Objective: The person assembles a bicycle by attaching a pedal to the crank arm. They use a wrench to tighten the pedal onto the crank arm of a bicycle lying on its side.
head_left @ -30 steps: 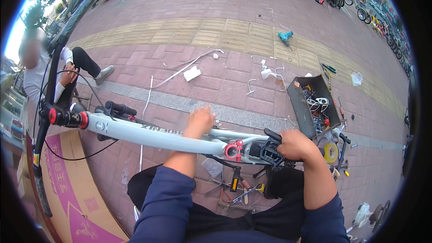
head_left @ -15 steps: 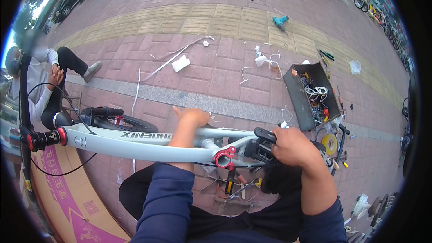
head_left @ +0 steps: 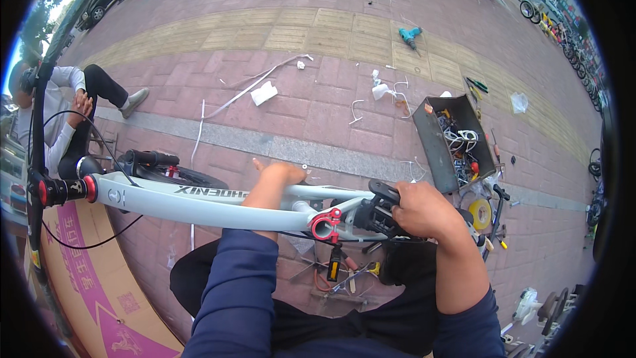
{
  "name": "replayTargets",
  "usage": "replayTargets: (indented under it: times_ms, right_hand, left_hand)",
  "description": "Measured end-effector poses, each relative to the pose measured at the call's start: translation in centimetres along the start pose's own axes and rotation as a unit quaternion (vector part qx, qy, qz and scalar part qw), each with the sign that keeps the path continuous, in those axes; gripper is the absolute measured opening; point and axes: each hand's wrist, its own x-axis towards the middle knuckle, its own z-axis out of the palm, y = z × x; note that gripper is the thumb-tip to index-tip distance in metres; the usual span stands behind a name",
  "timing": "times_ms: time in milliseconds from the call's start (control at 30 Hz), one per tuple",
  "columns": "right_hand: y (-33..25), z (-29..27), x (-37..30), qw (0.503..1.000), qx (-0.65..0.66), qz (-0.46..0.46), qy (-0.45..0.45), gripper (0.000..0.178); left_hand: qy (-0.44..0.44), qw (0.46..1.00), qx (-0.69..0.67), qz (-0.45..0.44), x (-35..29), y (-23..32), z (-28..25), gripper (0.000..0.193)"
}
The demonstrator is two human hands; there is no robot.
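Observation:
A pale grey bicycle frame (head_left: 199, 213) lies across in front of me, with a red seat clamp (head_left: 325, 225). My left arm reaches over its tube, and my left hand (head_left: 282, 172) is just beyond it. One digit sticks out to the left, apart from the rest; the other fingertips are partly hidden. I see nothing held in that hand. At the frame's rear end, my right hand (head_left: 424, 209) is closed around a black bicycle part (head_left: 383, 193), whose exact kind I cannot make out. Its fingertips are hidden behind that part.
A metal toolbox (head_left: 434, 149) full of tools and wires stands at right, near a yellow tape roll (head_left: 479, 213). A teal drill (head_left: 410, 36) lies farther off. Loose tools (head_left: 344, 272) lie below the frame. A cardboard box (head_left: 126, 278) is at lower left; a seated person (head_left: 66, 109) is beyond.
The whole view has shifted slightly. Both hands keep nearly the same places at the frame, and the right one still grips the black part.

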Motion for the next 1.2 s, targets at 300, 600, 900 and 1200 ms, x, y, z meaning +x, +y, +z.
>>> replayTargets:
  times_ms: [300,600,900,1200]
  right_hand:
    - [-0.4,-1.0,-0.2,0.999,0.018,-0.003,0.032,0.021]
    - [-1.5,-1.0,0.8,0.985,0.031,-0.049,0.165,0.019]
    - [-3.9,1.3,3.7,0.957,0.022,-0.151,0.247,0.026]
    - [-10.1,1.5,10.1,0.939,0.005,-0.223,0.260,0.030]
  left_hand:
    - [0.265,0.955,-0.085,-0.100,-4.9,0.5,0.3,0.050]
    - [0.600,0.740,-0.301,0.025,-6.3,-4.6,5.2,0.021]
    - [0.418,0.553,-0.676,0.250,-3.8,-3.5,6.5,0.031]
    - [0.246,0.512,-0.746,0.348,-3.1,-3.8,7.2,0.039]
